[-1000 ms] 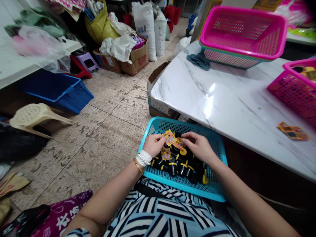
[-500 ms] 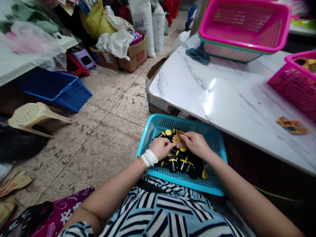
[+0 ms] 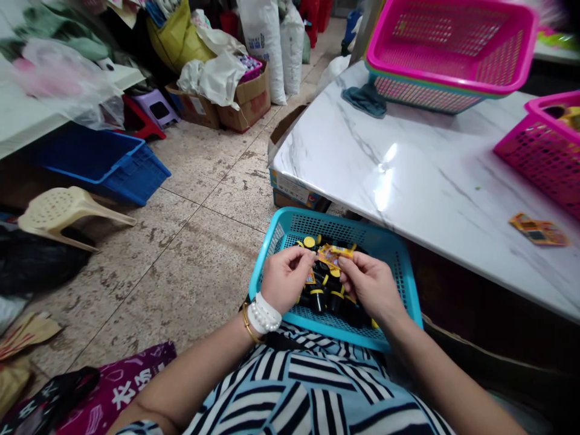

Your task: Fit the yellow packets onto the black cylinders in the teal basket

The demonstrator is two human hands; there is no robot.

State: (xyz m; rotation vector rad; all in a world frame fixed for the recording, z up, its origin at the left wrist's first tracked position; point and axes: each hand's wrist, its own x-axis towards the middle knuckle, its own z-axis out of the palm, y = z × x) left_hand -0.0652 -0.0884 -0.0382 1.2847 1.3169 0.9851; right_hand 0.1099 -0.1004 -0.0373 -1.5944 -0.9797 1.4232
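My right hand (image 3: 374, 285) pinches a yellow-orange printed card (image 3: 343, 252) between thumb and fingers, over a turquoise basket (image 3: 260, 260). Facing it, my left hand (image 3: 287, 279) has its thumb and fingertips pressed together; whatever is in that pinch is too small to make out. Black containers with yellow caps (image 3: 318, 300) lie jumbled in the basket below both hands. More of the printed pieces show among them, partly covered by my hands. The basket rests against my lap.
A white marbled table (image 3: 435, 181) stands at right, bearing stacked baskets (image 3: 453, 84), a pink basket (image 3: 544, 151), a dark cloth (image 3: 365, 99) and printed cards (image 3: 539, 229). Leftward are a cream stool (image 3: 67, 208), a blue crate (image 3: 145, 175) and cardboard boxes (image 3: 249, 99).
Both hands have drawn slightly nearer to me and turned. The right hand has shifted a little right, and the card in it now lies flatter, angled sideways.
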